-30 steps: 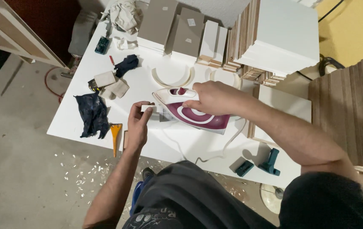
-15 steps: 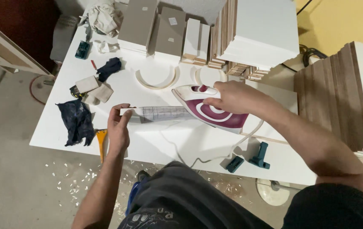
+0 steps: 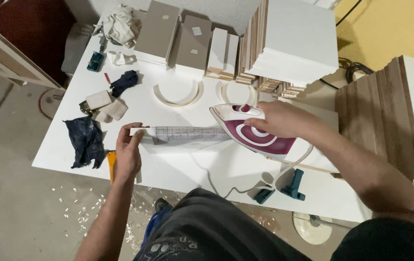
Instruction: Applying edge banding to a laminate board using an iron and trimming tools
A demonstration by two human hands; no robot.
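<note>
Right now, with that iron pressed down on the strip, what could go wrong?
The left hand pins the strip at one end, in line with the iron; if the iron slides that way, the fingers might get burned. The cord loops over the table edge beside the teal clamp and could snag. The right hand might hold the iron too long and scorch the strip.

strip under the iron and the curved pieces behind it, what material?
Strip: looks like thin paper-backed edge banding, matte with faint print, flexing at the left hand. Iron under the right hand: glossy plastic. Curved pieces: probably white laminated board, pale raw edge.
</note>
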